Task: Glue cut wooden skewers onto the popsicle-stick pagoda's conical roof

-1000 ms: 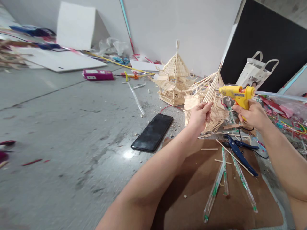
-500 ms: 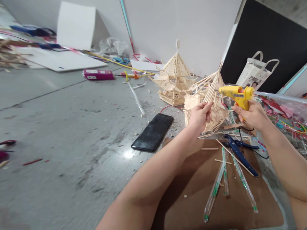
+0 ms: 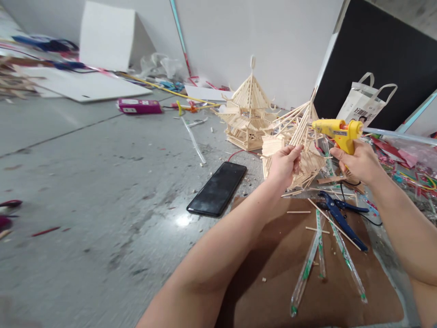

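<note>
My left hand (image 3: 287, 165) is closed, thumb and fingers pinching the lower end of a thin wooden stick (image 3: 297, 132) on the sloping roof of a stick-built pavilion model (image 3: 310, 161). In my right hand (image 3: 360, 159) is a yellow hot glue gun (image 3: 337, 132), its nozzle pointing left at the roof sticks. Whether the tip touches them I cannot tell. A long clear glue stick (image 3: 399, 136) runs out of the gun's back. Behind and to the left stands a second stick pagoda (image 3: 251, 114), with a full roof and a finial.
A black phone (image 3: 217, 189) lies on the floor left of my forearm. On the brown board (image 3: 273, 300) are a blue-handled cutter (image 3: 344, 221), loose sticks and clear wrappers (image 3: 305, 273). A paper bag (image 3: 363, 102) leans at the back right; a purple box (image 3: 139, 106) lies far left.
The glue gun has tipped slightly, its nozzle end rising a little and its back end dropping. My left hand stays on the stick.
</note>
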Tool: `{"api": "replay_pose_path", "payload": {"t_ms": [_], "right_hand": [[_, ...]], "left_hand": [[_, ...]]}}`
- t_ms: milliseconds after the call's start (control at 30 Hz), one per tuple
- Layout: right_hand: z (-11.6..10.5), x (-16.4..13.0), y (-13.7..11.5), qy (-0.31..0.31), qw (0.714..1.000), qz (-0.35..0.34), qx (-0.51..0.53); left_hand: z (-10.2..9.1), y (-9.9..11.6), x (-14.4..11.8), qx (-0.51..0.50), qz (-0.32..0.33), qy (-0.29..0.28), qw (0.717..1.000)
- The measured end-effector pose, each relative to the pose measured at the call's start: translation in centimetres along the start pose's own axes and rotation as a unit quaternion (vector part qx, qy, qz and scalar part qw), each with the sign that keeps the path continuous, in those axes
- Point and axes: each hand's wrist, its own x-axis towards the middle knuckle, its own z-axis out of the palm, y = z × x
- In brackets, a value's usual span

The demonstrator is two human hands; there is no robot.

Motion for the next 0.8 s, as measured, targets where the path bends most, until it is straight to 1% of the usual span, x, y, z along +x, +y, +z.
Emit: {"api": "replay_pose_path", "payload": {"t_ms": [133,400,633,800], "right_hand": [[0.01,-0.05,0.19,-0.011,1.000,0.003,-0.008],[-0.08,-0.06,0.06,-0.005,1.000,0.022,0.014],[-0.20,-0.27,-0.18,-0.010,0.999,0.030,-0.006],[-0.10,-0.33,0.18,-0.015,0.999,0.033,-0.014]], "left_hand": [[-0.05,-0.02,0.05,-0.004,0.002,-0.003,1.000],[-0.03,-0.01,0.00,-0.001,0.003,-0.005,1.000],[-0.03,0.12,-0.05,0.000,0.000,-0.003,1.000],[-0.03,0.11,-0.04,-0.003,-0.004,-0.001,1.000]]}}
